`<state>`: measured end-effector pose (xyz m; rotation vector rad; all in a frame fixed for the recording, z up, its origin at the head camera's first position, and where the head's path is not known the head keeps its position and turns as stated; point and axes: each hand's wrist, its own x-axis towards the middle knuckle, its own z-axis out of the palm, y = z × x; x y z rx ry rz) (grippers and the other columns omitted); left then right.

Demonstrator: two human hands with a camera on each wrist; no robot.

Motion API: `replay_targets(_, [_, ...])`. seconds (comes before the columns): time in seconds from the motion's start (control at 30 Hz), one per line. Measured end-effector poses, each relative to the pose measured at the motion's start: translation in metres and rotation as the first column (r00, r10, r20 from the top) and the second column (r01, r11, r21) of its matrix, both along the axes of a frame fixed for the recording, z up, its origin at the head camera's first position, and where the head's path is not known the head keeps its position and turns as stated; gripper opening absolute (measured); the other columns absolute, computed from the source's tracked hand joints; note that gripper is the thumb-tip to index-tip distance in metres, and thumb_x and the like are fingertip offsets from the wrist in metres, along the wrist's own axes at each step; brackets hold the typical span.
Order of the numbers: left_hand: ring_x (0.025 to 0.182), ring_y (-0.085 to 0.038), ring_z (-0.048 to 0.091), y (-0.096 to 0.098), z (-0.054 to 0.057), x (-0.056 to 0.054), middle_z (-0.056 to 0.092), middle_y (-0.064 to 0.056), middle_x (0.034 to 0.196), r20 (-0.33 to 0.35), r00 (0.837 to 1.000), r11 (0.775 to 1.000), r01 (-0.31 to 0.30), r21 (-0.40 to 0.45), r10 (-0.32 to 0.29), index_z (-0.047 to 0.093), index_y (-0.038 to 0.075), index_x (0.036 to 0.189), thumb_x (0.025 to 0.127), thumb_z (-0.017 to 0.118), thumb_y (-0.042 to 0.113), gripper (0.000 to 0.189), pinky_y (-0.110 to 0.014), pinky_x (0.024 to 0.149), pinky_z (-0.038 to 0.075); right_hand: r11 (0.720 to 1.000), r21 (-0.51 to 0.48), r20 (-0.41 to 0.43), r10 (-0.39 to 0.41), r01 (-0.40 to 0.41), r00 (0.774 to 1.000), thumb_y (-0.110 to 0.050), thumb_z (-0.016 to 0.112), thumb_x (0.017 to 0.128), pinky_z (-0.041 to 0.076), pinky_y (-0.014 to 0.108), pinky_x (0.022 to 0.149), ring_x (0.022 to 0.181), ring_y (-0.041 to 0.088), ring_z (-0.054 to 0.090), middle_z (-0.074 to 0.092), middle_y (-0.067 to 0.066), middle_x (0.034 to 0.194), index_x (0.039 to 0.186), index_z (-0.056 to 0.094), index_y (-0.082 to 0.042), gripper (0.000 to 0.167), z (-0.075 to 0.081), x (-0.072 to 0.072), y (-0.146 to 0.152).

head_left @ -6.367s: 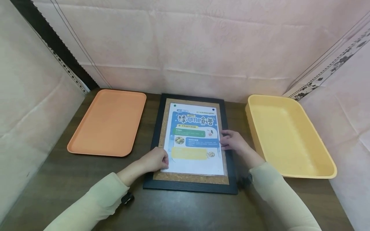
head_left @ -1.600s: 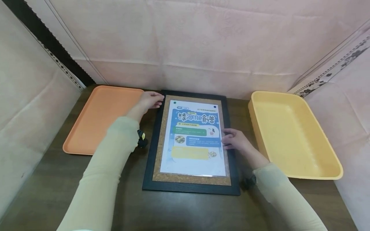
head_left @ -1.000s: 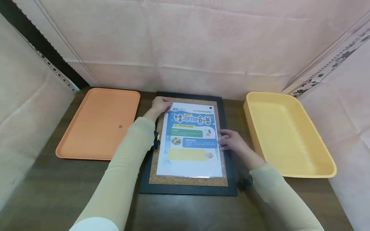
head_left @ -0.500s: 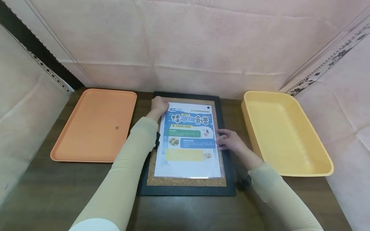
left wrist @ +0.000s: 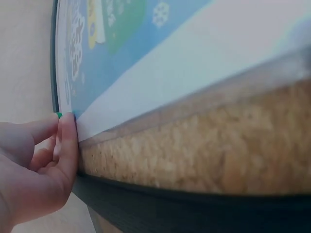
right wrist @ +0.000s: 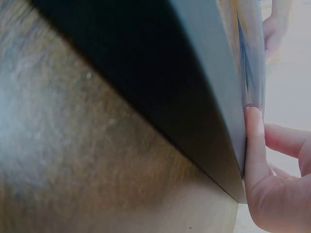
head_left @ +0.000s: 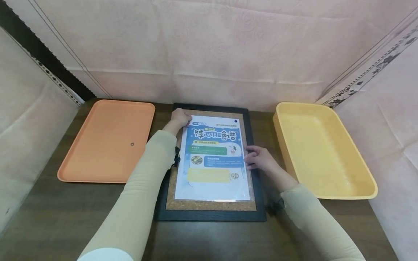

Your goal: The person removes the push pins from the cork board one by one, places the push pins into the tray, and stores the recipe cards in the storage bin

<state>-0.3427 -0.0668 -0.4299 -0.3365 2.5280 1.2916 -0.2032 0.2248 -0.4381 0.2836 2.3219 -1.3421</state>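
Observation:
A printed poster in a clear sleeve [head_left: 212, 188] lies on a cork board [head_left: 210, 206] with a black frame [head_left: 212, 216]. At its top left corner my left hand [head_left: 179, 117] pinches a green pushpin [left wrist: 60, 115], mostly hidden behind the fingertips. My right hand [head_left: 262, 159] rests its fingers along the poster's right edge, reaching over the frame. A dark pushpin [head_left: 236, 121] sits at the top right corner of the poster.
To the left lies an orange tray [head_left: 107, 145] with a small round thing [head_left: 132, 144] on it. A deep yellow bin [head_left: 326, 152] stands to the right. Pale cloth [head_left: 215, 54] hangs behind the brown table [head_left: 209, 239].
From the poster's lower left, my left hand has moved up past the orange tray to the top left corner, onto the green pushpin. A small round thing now shows on the tray. The right hand stays.

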Motion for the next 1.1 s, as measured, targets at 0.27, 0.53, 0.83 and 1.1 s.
replay_targets(0.27, [0.069, -0.011, 0.055, -0.011, -0.003, -0.001, 0.056, -0.005, 0.081, -0.002, 1.000, 0.990, -0.018, 0.138, 0.018, 0.062, 0.000, 0.110, 0.097, 0.050, 0.018, 0.026, -0.017, 0.062, 0.047, 1.000, 0.001, -0.005, 0.003, -0.003, 1.000, -0.017, 0.063, 0.090, 0.055, 0.031, 0.077, 0.091, 0.022, 0.069, 0.064, 0.019, 0.115, 0.144, 0.034, -0.010, 0.062, -0.001, 0.001, -0.001])
replay_targets(0.53, [0.074, -0.013, 0.058, -0.021, 0.011, 0.004, 0.059, -0.009, 0.090, -0.047, 0.998, 0.979, -0.021, 0.201, 0.031, 0.060, -0.003, 0.116, 0.096, 0.051, 0.018, 0.030, -0.024, 0.077, 0.054, 1.000, -0.001, -0.012, 0.005, -0.005, 1.000, -0.017, 0.063, 0.089, 0.055, 0.030, 0.077, 0.091, 0.022, 0.069, 0.063, 0.020, 0.115, 0.144, 0.033, -0.008, 0.063, 0.001, 0.001, 0.000])
replay_targets(0.83, [0.078, -0.016, 0.056, -0.039, 0.024, 0.016, 0.056, -0.011, 0.094, -0.073, 0.997, 0.982, -0.008, 0.187, 0.022, 0.059, -0.002, 0.116, 0.098, 0.048, 0.019, 0.030, -0.026, 0.083, 0.052, 1.000, -0.002, -0.012, 0.003, -0.003, 1.000, -0.016, 0.063, 0.089, 0.055, 0.030, 0.076, 0.090, 0.022, 0.069, 0.063, 0.020, 0.116, 0.144, 0.033, -0.008, 0.063, 0.002, 0.001, -0.001])
replay_targets(1.1, [0.075, -0.010, 0.054, -0.059, 0.033, 0.022, 0.056, -0.015, 0.109, -0.083, 0.996, 0.974, -0.020, 0.227, 0.040, 0.055, -0.004, 0.123, 0.098, 0.048, 0.019, 0.034, -0.010, 0.065, 0.049, 1.000, 0.002, -0.023, 0.008, -0.008, 1.000, -0.017, 0.063, 0.089, 0.055, 0.030, 0.078, 0.090, 0.022, 0.069, 0.063, 0.020, 0.117, 0.144, 0.033, -0.008, 0.063, 0.003, 0.003, -0.001])
